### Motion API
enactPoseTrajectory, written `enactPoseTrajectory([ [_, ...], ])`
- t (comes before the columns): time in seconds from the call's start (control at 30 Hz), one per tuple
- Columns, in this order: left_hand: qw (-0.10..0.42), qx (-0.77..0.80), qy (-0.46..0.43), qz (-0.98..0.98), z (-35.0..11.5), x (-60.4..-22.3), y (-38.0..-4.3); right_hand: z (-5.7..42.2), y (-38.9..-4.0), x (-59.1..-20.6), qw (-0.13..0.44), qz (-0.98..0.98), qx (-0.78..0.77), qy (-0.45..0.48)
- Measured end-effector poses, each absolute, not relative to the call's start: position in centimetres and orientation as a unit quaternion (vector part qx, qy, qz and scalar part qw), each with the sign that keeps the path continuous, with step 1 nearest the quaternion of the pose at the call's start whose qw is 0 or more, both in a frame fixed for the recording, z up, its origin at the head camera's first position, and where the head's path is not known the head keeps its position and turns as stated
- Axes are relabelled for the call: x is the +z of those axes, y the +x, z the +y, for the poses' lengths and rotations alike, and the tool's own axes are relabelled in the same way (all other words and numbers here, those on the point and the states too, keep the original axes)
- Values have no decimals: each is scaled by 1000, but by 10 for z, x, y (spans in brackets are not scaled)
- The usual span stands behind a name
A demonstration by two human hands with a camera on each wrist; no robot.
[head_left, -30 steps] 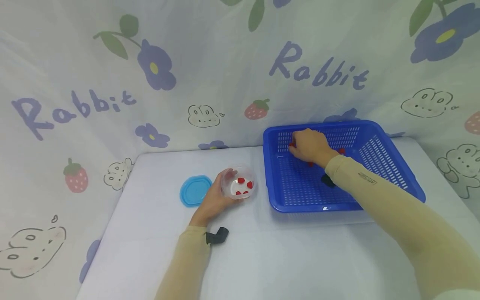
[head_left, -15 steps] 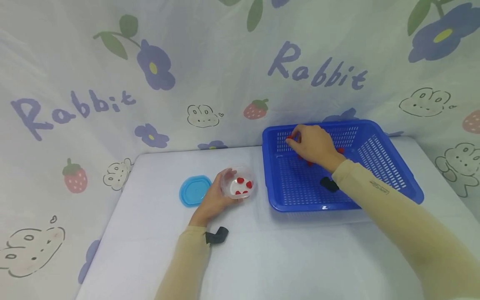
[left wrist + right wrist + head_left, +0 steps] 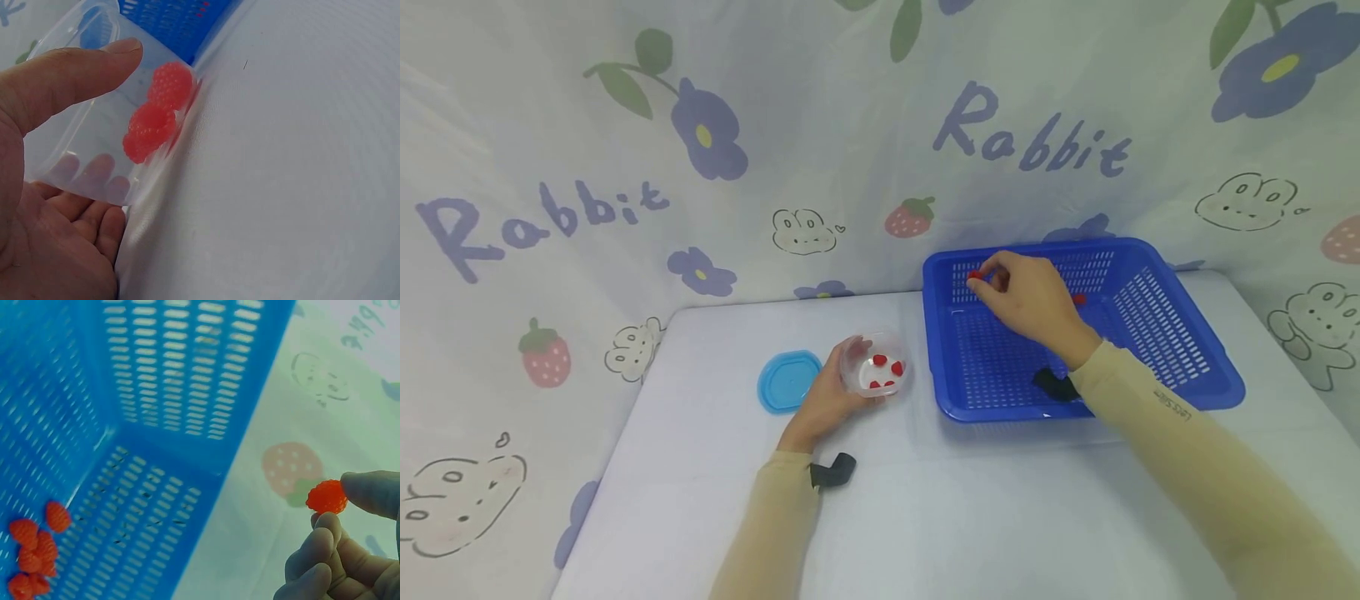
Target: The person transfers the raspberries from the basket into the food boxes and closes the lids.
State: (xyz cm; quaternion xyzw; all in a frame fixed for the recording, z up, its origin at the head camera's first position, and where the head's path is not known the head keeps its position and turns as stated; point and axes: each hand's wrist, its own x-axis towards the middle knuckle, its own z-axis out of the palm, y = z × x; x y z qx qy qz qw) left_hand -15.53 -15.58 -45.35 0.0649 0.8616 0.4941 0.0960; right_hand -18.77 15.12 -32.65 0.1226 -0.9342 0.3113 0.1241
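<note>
A pale backdrop (image 3: pixel 842 158) printed with purple flowers, strawberries, rabbits and the word "Rabbit" stands behind a white-covered table (image 3: pixel 940 517). In the head view, the left hand (image 3: pixel 823 404) holds a clear cup (image 3: pixel 891 341) on the left part of the table, thumb and fingers wrapped around its side. Four red cup berries (image 3: pixel 880 360) show through its open top. A light-blue lid (image 3: pixel 786 383) lies just beside that hand. To the right sits a blue basket (image 3: pixel 932 333) with slotted walls. The right hand (image 3: pixel 1026 300) is above it, pinching a red berry (image 3: pixel 975 275) near the basket's far left corner; more basket berries (image 3: pixel 1078 299) are partly hidden behind this hand. Both arms wear beige sleeves (image 3: pixel 775 525), with a dark strap (image 3: pixel 832 472) at each wrist.

In the left wrist view, the thumb lies along the near side of the cup and the other fingers curl around the opposite side. The cup berries rest at its bottom, touching one another.

In the right wrist view, the thumb and a fingertip pinch the berry, its bumpy surface plain against the backdrop; the remaining fingers are curled in. The basket berries lie clustered on the basket's floor, well apart from the held one.
</note>
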Motion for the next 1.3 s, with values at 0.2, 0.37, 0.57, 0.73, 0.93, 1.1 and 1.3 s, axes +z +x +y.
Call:
enactPoseTrajectory([
  [0.2,90,494,71,862,-156,-454,-156,148,-179,-321,140,-921,341,127],
  [0.37,84,497,76,860,-156,-455,-156,147,-171,-313,157,-910,362,126],
  [0.57,90,499,78,858,-156,-453,-155,142,-161,-310,157,-905,373,130],
  [0.73,93,497,76,859,-155,-451,-155,135,-153,-310,163,-895,391,140],
  [0.93,93,496,69,860,-155,-452,-154,125,-144,-308,168,-885,412,136],
  [1.1,92,495,70,861,-155,-453,-154,118,-139,-312,163,-879,429,128],
  [1.3,95,498,68,859,-155,-454,-155,106,-132,-316,161,-865,458,127],
])
